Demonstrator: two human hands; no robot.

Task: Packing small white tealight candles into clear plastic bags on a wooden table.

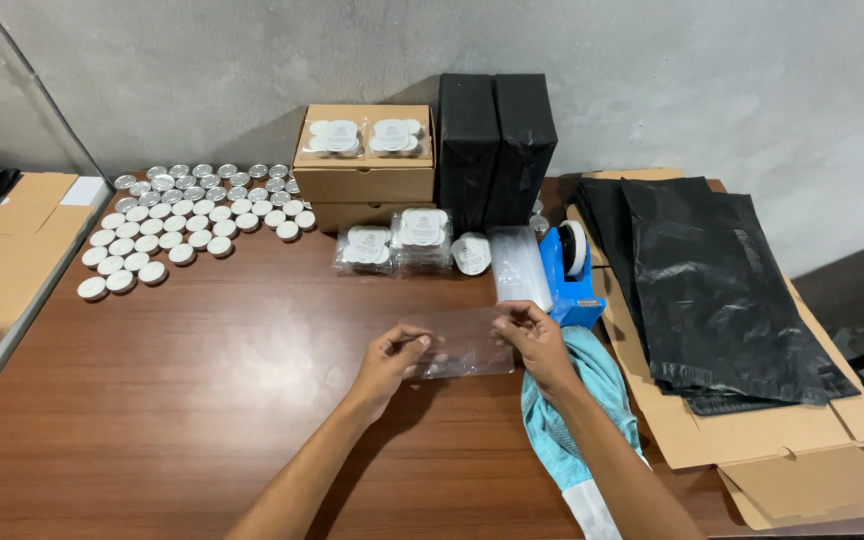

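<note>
My left hand (389, 360) and my right hand (537, 342) each pinch one end of a small clear plastic bag (462, 342), held flat just above the brown wooden table (202, 370). The bag looks empty. My right forearm lies over a light blue cloth (592, 385). A stack of clear bags (519, 265) lies just beyond my right hand, next to a blue tape dispenser (572, 275).
Several small round white-lidded tins (187, 215) fill the far left. Bagged tins (397, 245) sit before stacked cardboard boxes (364, 165). Two tall black boxes (497, 145) stand at the back. Black poly bags (712, 290) lie on flat cardboard (802, 470) at right.
</note>
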